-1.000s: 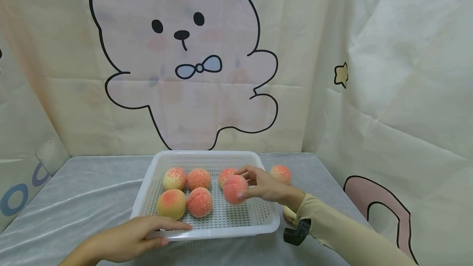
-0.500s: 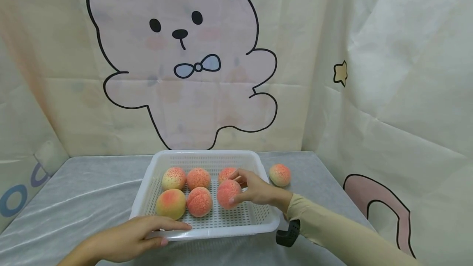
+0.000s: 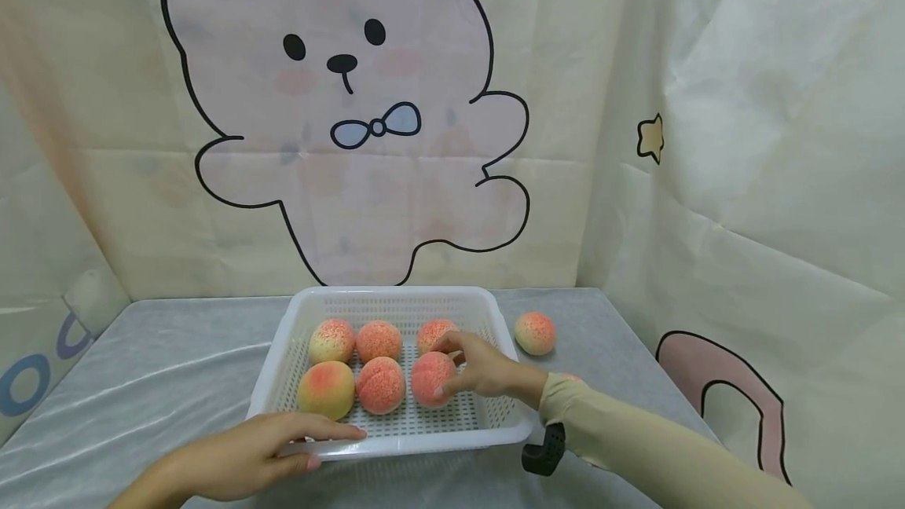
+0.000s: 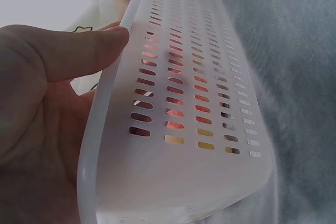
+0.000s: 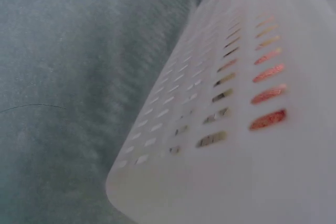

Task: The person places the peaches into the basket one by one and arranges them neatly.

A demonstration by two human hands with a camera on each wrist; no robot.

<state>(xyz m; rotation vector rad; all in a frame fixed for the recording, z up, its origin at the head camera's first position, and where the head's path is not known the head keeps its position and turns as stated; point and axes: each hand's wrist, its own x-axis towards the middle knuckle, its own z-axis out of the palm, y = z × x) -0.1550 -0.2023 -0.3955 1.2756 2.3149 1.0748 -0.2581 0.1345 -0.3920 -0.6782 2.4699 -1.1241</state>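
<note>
"Hands?"
"The right hand (image 3: 488,366) pinches a pink peach (image 3: 428,375) inside a white basket (image 3: 417,444); the left hand (image 3: 247,454) grips its near rim."
"Around them?"
"Grey cloth (image 3: 191,344) underneath, another peach (image 3: 535,334) right of the basket, pale fabric walls (image 3: 558,85) printed with a cartoon animal (image 3: 396,210)."

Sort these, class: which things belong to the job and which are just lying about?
In the job:
white perforated plastic basket, held by left hand
round pink peach, held in right hand
five round pink-yellow peaches inside
probably, round red-and-yellow peach outside

Just around:
grey fabric table cover
patterned cream fabric backdrop
</note>
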